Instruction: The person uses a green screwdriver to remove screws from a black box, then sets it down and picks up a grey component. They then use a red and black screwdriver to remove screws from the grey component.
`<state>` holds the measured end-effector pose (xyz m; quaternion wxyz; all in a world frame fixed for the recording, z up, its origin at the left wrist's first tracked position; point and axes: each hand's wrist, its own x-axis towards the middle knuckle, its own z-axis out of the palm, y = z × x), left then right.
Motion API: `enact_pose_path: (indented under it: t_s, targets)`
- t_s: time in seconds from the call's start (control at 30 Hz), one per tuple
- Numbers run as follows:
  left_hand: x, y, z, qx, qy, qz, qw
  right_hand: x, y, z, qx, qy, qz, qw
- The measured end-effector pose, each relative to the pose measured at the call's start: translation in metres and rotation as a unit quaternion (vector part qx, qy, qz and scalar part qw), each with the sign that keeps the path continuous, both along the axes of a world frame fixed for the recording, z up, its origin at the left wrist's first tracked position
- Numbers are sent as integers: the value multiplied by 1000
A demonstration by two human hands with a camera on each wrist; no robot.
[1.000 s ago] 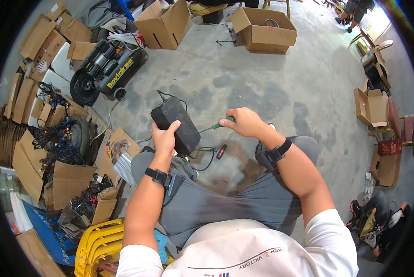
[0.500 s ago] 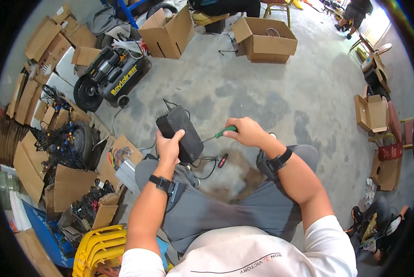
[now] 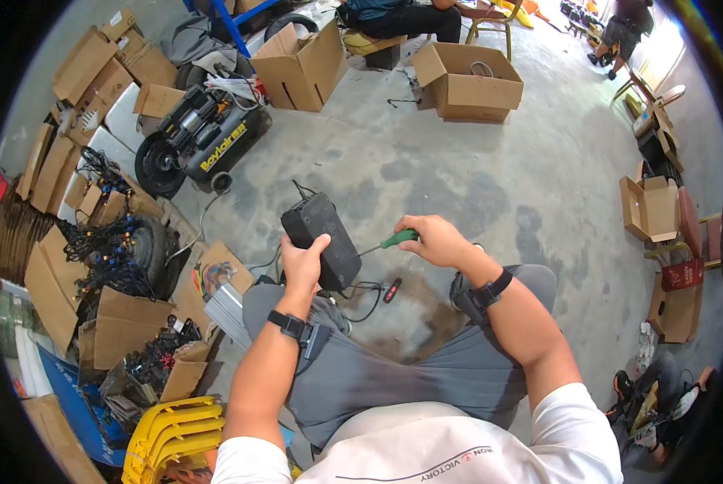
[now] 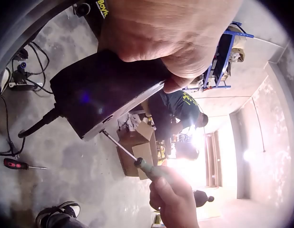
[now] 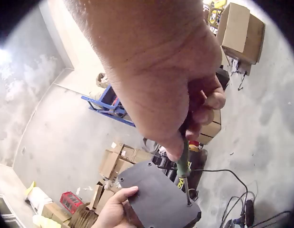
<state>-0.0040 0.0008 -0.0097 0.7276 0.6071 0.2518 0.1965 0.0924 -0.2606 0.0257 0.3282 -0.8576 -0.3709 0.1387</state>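
Note:
My left hand point(image 3: 302, 262) grips a black box-shaped device point(image 3: 329, 242) by its near side, thumb on top; a cable comes out of one end in the left wrist view. My right hand point(image 3: 439, 240) holds a screwdriver point(image 3: 399, 238) by its green handle. In the right wrist view the metal shaft point(image 5: 187, 192) meets a corner of the device's flat end face, where a screw sits. Other corners of that face show small screw holes. A second screwdriver point(image 4: 16, 164), red and black, lies on the floor below the device.
Black cables point(image 3: 365, 300) trail on the floor under the device. At the left stand an air compressor point(image 3: 216, 145), cardboard boxes with wires point(image 3: 139, 310) and yellow plastic pieces point(image 3: 172, 436). Open cartons point(image 3: 478, 89) stand ahead, with other people beyond.
The head view has tilted up slightly, so the scene sits lower. Device and screwdriver stay together, the tip still at the device's end; the right hand's grip on the handle has shifted slightly.

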Motion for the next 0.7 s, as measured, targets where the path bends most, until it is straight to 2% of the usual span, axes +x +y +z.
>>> enact_pose_path:
  t_s: [0.1,0.33,0.4,0.43,0.5,0.57,0.63,0.7]
  targets:
    - [-1,0,-1,8,-3,-6,1000,0,1,3,-58,34,-28,997]
    - [0,6,-7,2,4,-5,1000,0,2,-1,-85,52,-47,994]
    - [1,5,-8,4,-1,5,1000,-4,1,3,-6,44,-50,998]
    - [2,4,-8,7,-7,13,1000,-3,-1,1,-7,44,-49,998]
    - [2,2,-5,10,-5,22,1000,2,-3,-6,41,-6,4,999]
    - [1,1,-4,12,-3,27,1000,3,-2,-11,41,-10,5,999]
    - [1,5,-6,-5,-14,-17,1000,2,-2,-6,41,-16,4,999]
    - [-1,5,-4,2,-5,-16,1000,-1,1,1,-36,19,-24,999]
